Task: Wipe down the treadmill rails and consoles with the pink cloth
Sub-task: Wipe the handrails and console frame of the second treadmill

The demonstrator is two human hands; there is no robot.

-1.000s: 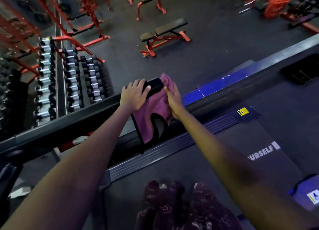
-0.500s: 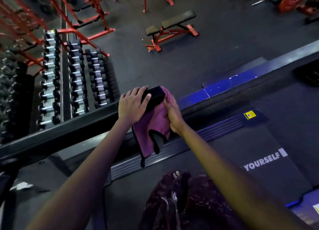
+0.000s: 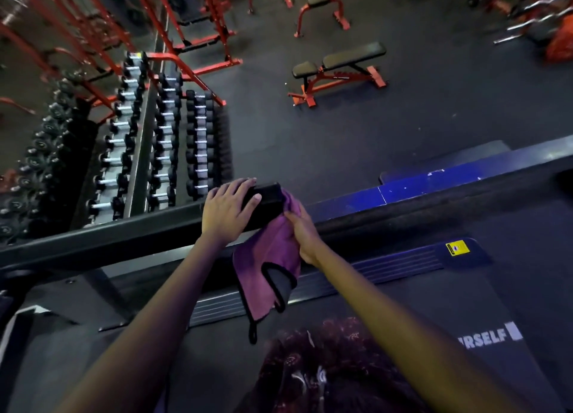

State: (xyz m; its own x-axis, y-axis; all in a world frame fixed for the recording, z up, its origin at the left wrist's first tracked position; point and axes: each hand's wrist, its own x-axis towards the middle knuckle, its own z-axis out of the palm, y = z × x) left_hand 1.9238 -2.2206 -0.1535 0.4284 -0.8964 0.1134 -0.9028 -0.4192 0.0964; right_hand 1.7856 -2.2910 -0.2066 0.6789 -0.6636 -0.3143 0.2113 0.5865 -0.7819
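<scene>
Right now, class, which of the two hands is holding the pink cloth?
The right hand: it grips the cloth against the end of the rail. The left hand only rests on the rail's black end, its fingers bare of cloth.

Dim gym, I see a purple-blue cast on both arms and the treadmill deck [image 3: 418,304]. Wide-angle bend at edges, the rail [image 3: 93,242] curves. Top-right corner motion-blurred, red racks [image 3: 77,24] at top-left soft. Centre reasonably sharp, no glare.
</scene>
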